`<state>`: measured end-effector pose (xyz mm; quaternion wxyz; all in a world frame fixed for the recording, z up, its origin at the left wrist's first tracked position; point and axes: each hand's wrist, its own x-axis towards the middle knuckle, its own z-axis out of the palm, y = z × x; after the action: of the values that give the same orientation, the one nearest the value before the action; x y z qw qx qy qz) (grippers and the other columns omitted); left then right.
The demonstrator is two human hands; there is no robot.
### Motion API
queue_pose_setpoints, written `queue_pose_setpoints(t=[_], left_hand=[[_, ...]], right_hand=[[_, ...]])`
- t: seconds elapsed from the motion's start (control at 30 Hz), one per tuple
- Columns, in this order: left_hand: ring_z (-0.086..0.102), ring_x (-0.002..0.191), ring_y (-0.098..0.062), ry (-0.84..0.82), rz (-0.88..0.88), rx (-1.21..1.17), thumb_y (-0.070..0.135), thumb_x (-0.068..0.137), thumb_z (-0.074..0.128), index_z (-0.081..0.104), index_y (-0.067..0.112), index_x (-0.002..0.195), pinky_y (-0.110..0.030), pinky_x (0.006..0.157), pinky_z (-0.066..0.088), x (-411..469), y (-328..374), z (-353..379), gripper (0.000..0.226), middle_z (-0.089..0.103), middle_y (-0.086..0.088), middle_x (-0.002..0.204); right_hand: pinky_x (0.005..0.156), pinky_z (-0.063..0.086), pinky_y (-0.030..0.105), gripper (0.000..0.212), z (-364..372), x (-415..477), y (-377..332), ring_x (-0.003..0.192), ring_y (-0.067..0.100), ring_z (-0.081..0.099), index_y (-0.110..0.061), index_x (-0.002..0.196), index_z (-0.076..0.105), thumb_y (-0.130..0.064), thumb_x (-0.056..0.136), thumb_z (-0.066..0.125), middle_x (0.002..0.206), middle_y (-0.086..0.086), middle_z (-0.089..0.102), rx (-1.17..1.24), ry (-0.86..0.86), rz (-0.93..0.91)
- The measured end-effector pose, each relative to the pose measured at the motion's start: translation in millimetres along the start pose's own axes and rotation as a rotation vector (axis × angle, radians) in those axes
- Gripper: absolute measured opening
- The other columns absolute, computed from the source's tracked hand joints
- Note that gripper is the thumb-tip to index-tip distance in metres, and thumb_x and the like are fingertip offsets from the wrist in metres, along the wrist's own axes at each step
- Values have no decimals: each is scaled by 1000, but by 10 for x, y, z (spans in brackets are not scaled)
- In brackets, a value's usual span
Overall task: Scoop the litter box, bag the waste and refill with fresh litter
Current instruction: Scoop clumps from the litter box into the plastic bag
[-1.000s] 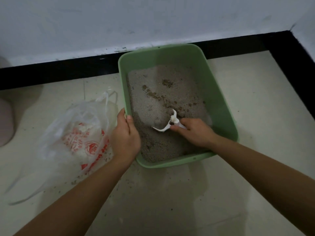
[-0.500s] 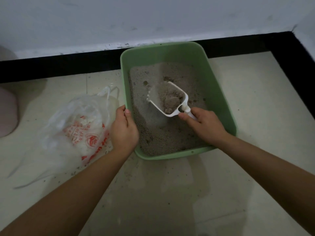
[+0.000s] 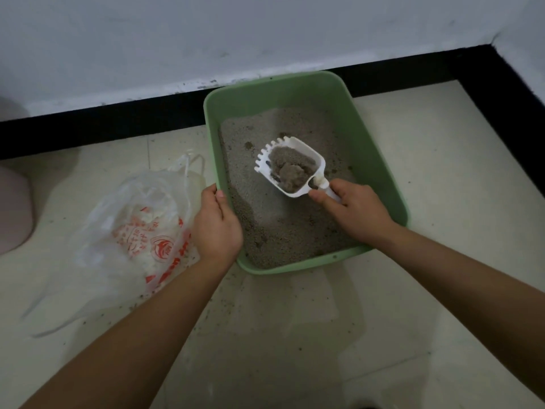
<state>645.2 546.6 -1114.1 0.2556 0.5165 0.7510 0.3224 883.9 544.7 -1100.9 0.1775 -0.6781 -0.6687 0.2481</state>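
A green litter box [image 3: 380,160] sits on the floor against the wall, filled with grey litter [image 3: 280,225]. My right hand [image 3: 356,212] grips the handle of a white slotted scoop [image 3: 317,165], held level above the litter with a clump and loose litter in its bowl. My left hand [image 3: 215,228] holds the box's left rim, thumb inside the wall. Left of the box lies a translucent plastic bag [image 3: 132,231] with red print, its mouth open toward the box.
Scattered litter grains dot the pale tiled floor [image 3: 295,335] in front of the box and around the bag. A black skirting strip [image 3: 88,131] runs along the white wall and turns the corner at right. A pinkish object [image 3: 11,208] sits at the far left edge.
The scoop has gone from dug into the near litter to lifted and levelled out above the middle of the box with a clump in it. My left hand has stayed on the rim.
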Motion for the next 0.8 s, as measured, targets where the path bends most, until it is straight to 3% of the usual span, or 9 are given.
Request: queue_pose_setpoints(t=[0.3,0.57,0.8], left_hand=[[41,63,1,-36,-19,-39,33,107,25,46,13,133,-30,65,31,-35,26,-39,39,45,13,71],[47,65,-6,-21,-12,-80,31,107,26,50,12,128,-33,66,39,-10,19,-9,37,49,9,73],[47,72,-13,-10,-8,-101,30,107,27,49,11,129,-29,70,34,-16,16,-14,36,48,10,77]], right_hand=[[54,40,36,50,-10,-61,-67,54,17,49,-13,71,51,-59,92,52,57,-2,48,-3,4,-2],[54,42,37,50,-100,-133,-60,55,18,51,-13,70,50,-57,93,53,58,0,52,15,39,65],[53,39,34,48,-114,-190,-98,51,14,46,-19,65,44,-56,93,54,57,-3,49,24,51,85]])
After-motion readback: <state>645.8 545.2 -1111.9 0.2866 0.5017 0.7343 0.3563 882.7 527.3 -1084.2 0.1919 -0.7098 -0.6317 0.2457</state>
